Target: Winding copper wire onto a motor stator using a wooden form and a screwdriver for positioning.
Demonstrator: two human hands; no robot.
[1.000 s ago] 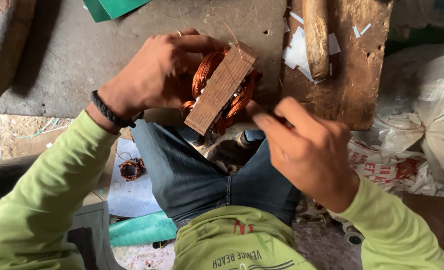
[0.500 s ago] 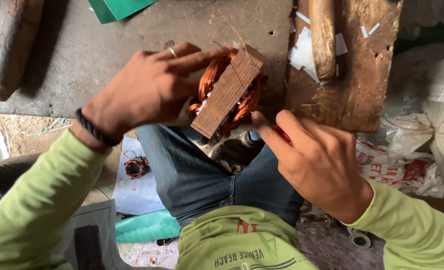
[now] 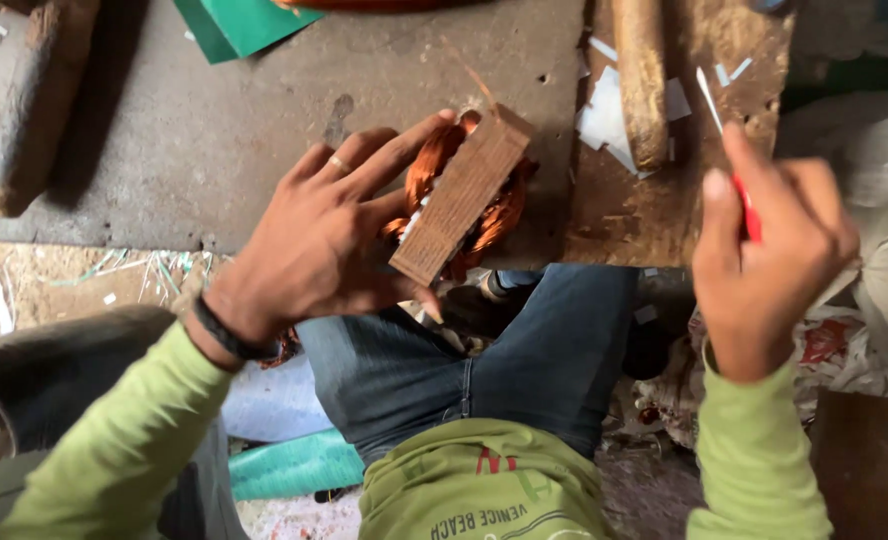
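My left hand (image 3: 329,235) grips a rusty metal block wound with copper wire coils (image 3: 464,195), tilted over my knee at the front edge of the grey bench (image 3: 264,120). A thin stiff wire end sticks up from the block's far corner. My right hand (image 3: 764,255) is raised to the right, apart from the block, fingers closed around a thin red tool with a pale slim tip (image 3: 729,150) pointing up and away.
A wooden board (image 3: 734,130) lies at the right with a wooden handle (image 3: 642,80) and white paper scraps (image 3: 604,125) on it. Green sheets (image 3: 244,25) sit at the far edge, a dark bar (image 3: 39,120) at the left. Plastic bags (image 3: 884,250) are bunched on the right.
My right hand has pulled away from the coil block, up and to the right, with the red tool in it. My left hand has kept hold of the block.
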